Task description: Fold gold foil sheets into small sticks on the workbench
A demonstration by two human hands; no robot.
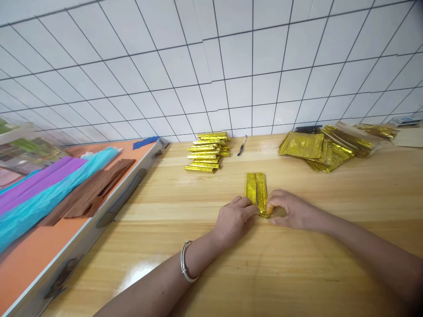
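A gold foil paper [251, 187] lies on the wooden table, its two long sides folded inward to a seam down the middle. My left hand [233, 220] presses on its near part, with bent fingers reaching to the near edge; the thumb is hard to make out. At the near right corner my right hand [292, 210] pinches the paper between thumb and forefinger, where the edge looks slightly turned up. A silver bangle [185, 260] is on my left wrist.
Folded gold strips [206, 152] are stacked behind, near the tiled wall [231, 57]. A pen [242, 145] lies beside them. Gold foil sheets [304, 145] are piled at the back right. Left stands an orange-topped board [26, 277] bearing brown paper [89, 196] and turquoise paper [62, 189].
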